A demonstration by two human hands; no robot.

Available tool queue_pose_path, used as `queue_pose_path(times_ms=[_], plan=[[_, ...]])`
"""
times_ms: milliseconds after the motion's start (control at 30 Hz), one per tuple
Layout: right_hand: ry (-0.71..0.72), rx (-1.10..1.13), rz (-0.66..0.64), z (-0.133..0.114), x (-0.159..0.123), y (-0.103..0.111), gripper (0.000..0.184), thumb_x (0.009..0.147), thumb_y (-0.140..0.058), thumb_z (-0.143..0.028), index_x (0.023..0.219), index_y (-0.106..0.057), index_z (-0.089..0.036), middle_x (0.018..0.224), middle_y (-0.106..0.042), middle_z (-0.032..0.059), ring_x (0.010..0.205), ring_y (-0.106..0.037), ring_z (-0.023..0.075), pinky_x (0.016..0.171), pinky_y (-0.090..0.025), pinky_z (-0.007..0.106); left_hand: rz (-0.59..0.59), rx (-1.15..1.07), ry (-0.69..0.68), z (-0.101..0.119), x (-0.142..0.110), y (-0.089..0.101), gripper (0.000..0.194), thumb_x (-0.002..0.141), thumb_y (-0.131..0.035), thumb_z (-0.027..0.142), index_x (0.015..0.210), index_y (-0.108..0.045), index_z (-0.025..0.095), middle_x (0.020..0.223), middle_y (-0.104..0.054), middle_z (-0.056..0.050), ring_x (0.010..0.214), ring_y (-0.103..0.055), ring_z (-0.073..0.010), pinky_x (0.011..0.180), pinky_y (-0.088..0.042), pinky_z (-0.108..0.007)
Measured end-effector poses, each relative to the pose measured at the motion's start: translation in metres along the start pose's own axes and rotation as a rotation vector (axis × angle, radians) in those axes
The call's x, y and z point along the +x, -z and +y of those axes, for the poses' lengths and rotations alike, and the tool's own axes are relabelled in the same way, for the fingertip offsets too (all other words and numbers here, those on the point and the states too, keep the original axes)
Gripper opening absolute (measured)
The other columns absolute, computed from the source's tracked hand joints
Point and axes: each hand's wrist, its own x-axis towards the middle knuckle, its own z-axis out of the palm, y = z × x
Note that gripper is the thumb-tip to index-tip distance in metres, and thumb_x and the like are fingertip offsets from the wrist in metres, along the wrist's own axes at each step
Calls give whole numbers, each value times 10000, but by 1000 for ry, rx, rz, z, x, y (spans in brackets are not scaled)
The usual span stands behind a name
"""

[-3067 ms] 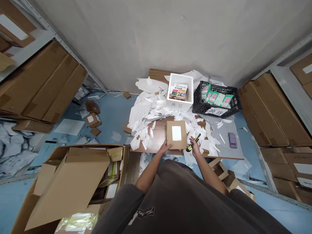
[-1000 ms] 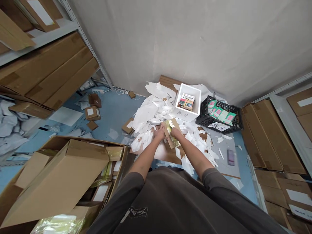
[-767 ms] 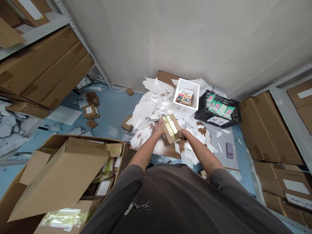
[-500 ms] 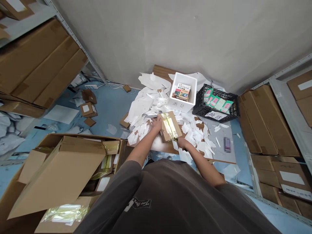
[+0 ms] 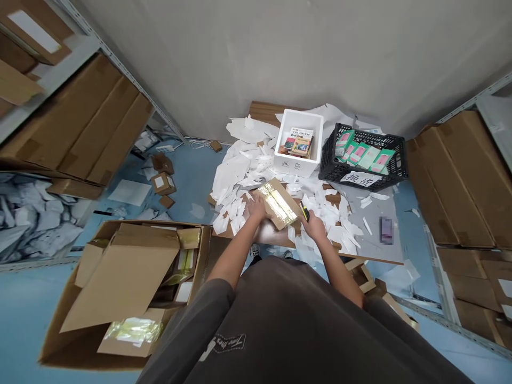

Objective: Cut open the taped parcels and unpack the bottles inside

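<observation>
A small brown cardboard parcel (image 5: 279,202) with a shiny yellow tape strip along its top lies tilted on a low brown board (image 5: 276,234). My left hand (image 5: 256,206) rests on the parcel's left edge, fingers pressed against it. My right hand (image 5: 314,225) is closed on a yellow and black utility knife (image 5: 304,213), its tip at the parcel's right corner.
A white foam box (image 5: 298,143) with booklets and a black crate (image 5: 364,156) of green packets stand behind. White paper scraps (image 5: 236,181) cover the floor. A big open carton (image 5: 128,282) of parcels sits at left. Shelves with flat cartons (image 5: 72,128) line both sides.
The parcel was turned tape side up and swung round. My right hand drew the knife back along the tape and now sits at the parcel's right corner. The camera shifted slightly.
</observation>
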Motion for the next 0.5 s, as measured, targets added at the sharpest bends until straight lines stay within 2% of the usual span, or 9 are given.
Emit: queue_pose_path(times_ms=[100,200,233,300,367,400,433,500], plan=[[-58,81,-2,3,33,-12,605,1010,-656,-658,1365,-521,-187,1215,-766,184,1148,-733,343,847,-508,339,4,23,64,8,-11,-5,1477,710,-844,802,1760,-115,63,1826,-8,-282,1683,-75,-503,1338,-258,-558],[-132,142,-28,7,61,-27,656,940,-761,-639,1349,-501,-196,1253,-758,180,1169,-730,334,851,-525,338,71,63,75,19,-25,-15,1337,784,-791,770,1756,-174,91,1823,-86,-278,1682,-37,-513,1340,-184,-631],[-143,157,-35,8,69,-31,666,925,-783,-628,1345,-498,-198,1262,-756,180,1175,-729,331,856,-530,338,97,79,8,24,-28,-18,1238,824,-774,726,1756,-210,137,1831,-105,-246,1684,-36,-505,1340,-161,-649],[-144,179,-61,11,82,-34,703,886,-832,-609,1345,-493,-200,1279,-752,180,1185,-728,329,863,-535,335,96,115,-243,33,-31,-21,1057,867,-774,598,1740,-291,248,1829,-200,-166,1688,-102,-452,1349,-165,-620],[-130,195,-84,14,91,-34,755,839,-879,-594,1354,-490,-201,1302,-743,180,1198,-723,329,869,-535,328,29,154,-499,43,-31,-20,1004,827,-822,504,1704,-370,314,1767,-354,-128,1656,-237,-398,1347,-226,-549],[-126,203,-97,14,95,-33,778,818,-895,-591,1356,-490,-201,1317,-737,182,1205,-720,329,871,-536,325,0,172,-573,48,-30,-20,999,799,-845,478,1683,-408,319,1716,-423,-130,1622,-303,-390,1337,-258,-529],[-123,212,-109,15,98,-33,796,801,-905,-591,1357,-493,-199,1333,-730,184,1209,-717,329,872,-536,323,-15,187,-602,52,-30,-19,981,781,-859,457,1659,-446,310,1665,-474,-140,1584,-357,-393,1322,-288,-522],[-118,228,-123,14,102,-34,814,784,-910,-591,1365,-496,-198,1353,-721,188,1209,-715,326,873,-537,321,-2,206,-572,59,-29,-18,887,779,-860,394,1592,-533,263,1583,-530,-170,1513,-429,-407,1285,-342,-519]])
